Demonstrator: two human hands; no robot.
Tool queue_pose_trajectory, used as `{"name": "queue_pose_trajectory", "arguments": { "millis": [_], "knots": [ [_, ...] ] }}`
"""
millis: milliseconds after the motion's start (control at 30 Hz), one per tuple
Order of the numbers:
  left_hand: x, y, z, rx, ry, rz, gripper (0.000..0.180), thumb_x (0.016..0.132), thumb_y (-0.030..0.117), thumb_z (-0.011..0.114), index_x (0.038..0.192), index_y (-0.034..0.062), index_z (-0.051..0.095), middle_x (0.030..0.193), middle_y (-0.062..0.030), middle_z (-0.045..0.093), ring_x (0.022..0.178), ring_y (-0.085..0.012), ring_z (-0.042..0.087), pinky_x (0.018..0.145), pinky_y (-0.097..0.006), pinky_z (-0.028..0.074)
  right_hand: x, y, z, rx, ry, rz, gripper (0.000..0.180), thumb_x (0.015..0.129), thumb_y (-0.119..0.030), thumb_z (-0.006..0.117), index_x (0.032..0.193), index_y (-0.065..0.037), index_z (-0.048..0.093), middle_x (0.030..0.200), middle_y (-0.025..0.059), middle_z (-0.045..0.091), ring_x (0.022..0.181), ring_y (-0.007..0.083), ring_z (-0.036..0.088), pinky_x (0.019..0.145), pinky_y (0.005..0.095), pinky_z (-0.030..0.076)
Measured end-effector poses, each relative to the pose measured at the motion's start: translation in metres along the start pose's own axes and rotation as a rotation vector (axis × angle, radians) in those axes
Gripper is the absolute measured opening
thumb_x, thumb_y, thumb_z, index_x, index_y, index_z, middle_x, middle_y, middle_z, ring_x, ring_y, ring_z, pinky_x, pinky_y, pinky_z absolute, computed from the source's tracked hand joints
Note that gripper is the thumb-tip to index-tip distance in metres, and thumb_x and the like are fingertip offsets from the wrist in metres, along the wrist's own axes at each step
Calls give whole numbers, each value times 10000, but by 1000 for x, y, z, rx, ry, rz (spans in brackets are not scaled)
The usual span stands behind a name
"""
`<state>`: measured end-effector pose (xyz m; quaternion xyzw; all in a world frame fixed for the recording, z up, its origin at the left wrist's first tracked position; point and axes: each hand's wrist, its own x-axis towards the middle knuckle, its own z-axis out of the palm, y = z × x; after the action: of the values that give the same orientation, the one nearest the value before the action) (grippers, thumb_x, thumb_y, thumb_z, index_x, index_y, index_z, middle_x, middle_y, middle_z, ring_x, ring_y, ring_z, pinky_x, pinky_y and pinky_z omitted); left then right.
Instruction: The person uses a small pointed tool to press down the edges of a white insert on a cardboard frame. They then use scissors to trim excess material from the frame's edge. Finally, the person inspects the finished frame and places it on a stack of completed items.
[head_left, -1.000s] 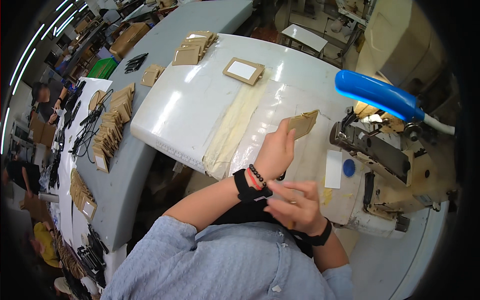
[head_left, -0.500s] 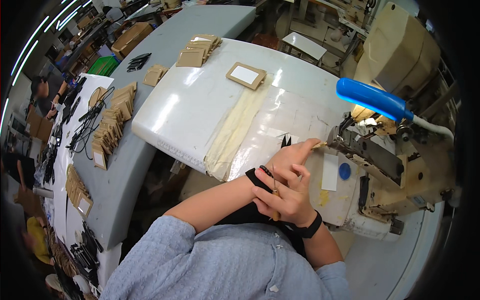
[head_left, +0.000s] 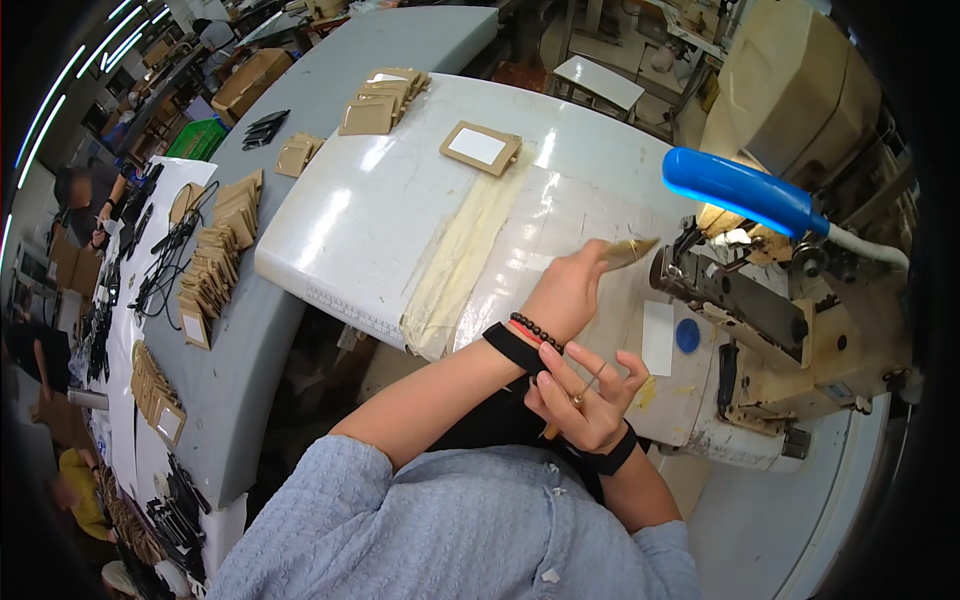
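Observation:
My left hand (head_left: 568,290), with a dark beaded bracelet and a black band at the wrist, reaches toward the sewing machine (head_left: 740,305). Its fingers are closed on a flat tan piece (head_left: 628,253), seen nearly edge-on, just left of the machine's needle area. Closer to my body, my right hand (head_left: 592,405) is curled around an awl (head_left: 577,400). The awl's thin metal point slants up between the fingers, and part of its wooden handle shows below. Several right fingers are partly raised, near the left wrist.
One tan card case (head_left: 478,147) with a white panel lies on the white table (head_left: 330,215). Stacked tan cases (head_left: 378,103) sit at its far edge; more rows (head_left: 212,270) line the grey table at left. A blue lamp (head_left: 740,190) overhangs the machine. People work at far left.
My left hand has moved up and away from me, and the tan piece now shows more fully. My right hand has shifted slightly right with the awl. The black scissor tips are no longer visible.

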<state>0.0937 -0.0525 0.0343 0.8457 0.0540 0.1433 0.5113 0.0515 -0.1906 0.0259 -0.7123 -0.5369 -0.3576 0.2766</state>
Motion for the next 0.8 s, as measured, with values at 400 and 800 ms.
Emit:
{"name": "queue_pose_trajectory", "arguments": {
  "millis": [400, 800],
  "knots": [
    [2, -17, 8, -822, -121, -397, 355, 1004, 198, 404, 1285, -17, 434, 1229, -121, 542, 1100, -218, 569, 908, -370, 530, -3, -9, 20, 111, 36, 35, 210, 750, -204, 751, 907, -187, 614, 1082, -25, 695, 1004, 135, 560, 905, 347, 302],
    [4, -14, 2, -133, 60, -191, 225, 973, 114, 436, 1161, 3, 493, 949, -191, 645, 842, -295, 659, 708, -386, 524, 2, -3, 17, 168, 32, 136, 274, 693, -264, 787, 900, -177, 630, 1082, -27, 693, 916, 152, 553, 806, 343, 297]
  ]
}}
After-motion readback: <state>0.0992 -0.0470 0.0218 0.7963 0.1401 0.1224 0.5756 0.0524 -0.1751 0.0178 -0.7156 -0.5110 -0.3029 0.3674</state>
